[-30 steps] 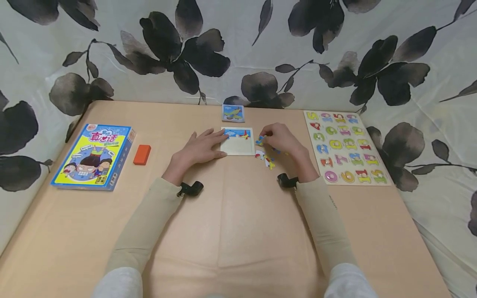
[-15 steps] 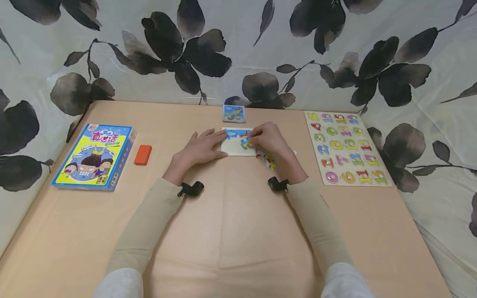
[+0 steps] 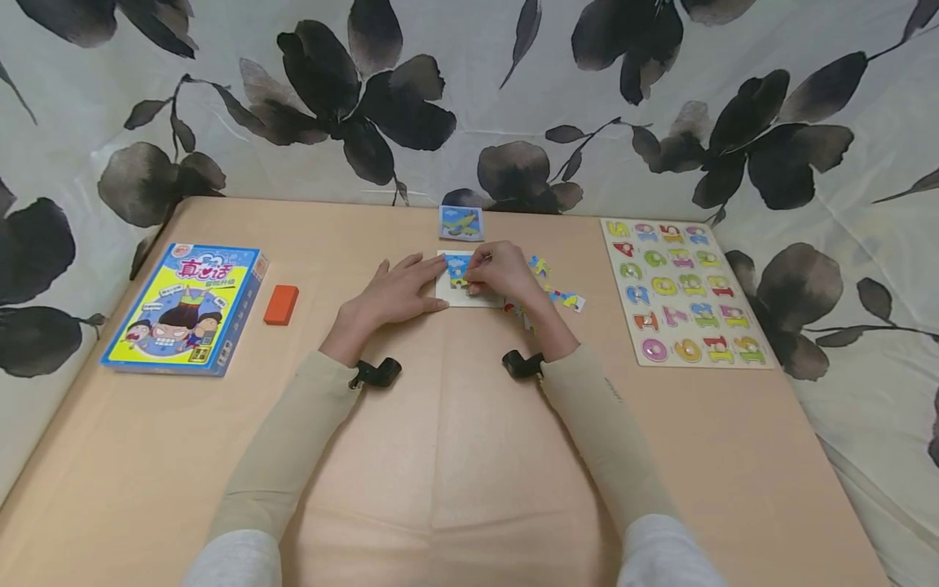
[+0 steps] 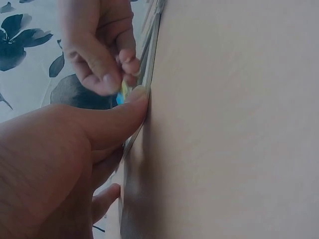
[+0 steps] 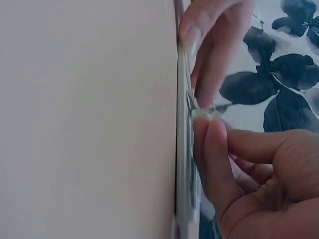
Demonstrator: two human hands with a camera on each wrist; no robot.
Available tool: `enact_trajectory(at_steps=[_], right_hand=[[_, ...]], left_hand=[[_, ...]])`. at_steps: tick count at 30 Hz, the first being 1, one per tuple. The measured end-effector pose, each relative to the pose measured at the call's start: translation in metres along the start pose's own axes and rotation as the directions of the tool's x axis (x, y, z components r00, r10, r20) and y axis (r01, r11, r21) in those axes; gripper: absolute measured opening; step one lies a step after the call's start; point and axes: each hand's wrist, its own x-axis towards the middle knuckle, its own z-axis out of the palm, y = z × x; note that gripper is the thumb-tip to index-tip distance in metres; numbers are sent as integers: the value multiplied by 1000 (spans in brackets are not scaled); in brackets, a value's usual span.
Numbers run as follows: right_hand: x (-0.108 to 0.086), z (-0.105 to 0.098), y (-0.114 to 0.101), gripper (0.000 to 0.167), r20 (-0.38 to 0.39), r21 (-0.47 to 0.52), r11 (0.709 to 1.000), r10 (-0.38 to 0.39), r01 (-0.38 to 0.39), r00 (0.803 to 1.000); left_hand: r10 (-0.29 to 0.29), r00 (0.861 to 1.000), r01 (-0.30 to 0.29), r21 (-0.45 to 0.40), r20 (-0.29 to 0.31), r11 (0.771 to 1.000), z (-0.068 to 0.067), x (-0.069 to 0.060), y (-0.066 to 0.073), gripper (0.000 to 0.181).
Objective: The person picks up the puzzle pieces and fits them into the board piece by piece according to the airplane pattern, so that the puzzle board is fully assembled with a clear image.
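A small white puzzle board [image 3: 482,301] lies near the back middle of the table, with blue sky pieces along its top. My left hand [image 3: 396,292] rests on its left edge, fingers spread and fairly straight. Above the board my right hand [image 3: 504,271] pinches a blue and yellow puzzle piece [image 4: 122,93] between thumb and fingers, low over the left part of the board. In the right wrist view the right fingertips [image 5: 215,130] meet close to the board's surface, and the left thumb presses the rim. The right hand hides part of the board.
Several loose puzzle pieces [image 3: 566,299] lie right of the board, some under the right wrist. Behind it is a small picture card [image 3: 460,222]. A sticker-like sheet [image 3: 682,293] lies at right; a blue-yellow game box [image 3: 183,310] and an orange block [image 3: 281,305] at left.
My right hand has carried the puzzle piece leftward from the loose pieces, across the board to its left part. The left hand has stayed on the board's edge.
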Motion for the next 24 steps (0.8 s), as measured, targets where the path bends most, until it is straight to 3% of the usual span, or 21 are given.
enact_trajectory(at_steps=[15, 24], right_hand=[[11, 16, -7, 7, -46, 15, 993, 117, -116, 992], [11, 21, -12, 11, -83, -200, 977, 59, -75, 995]], left_hand=[[3, 1000, -3, 2, 17, 1000, -3, -2, 2, 74], [12, 1000, -13, 36, 22, 999, -2, -2, 3, 72]])
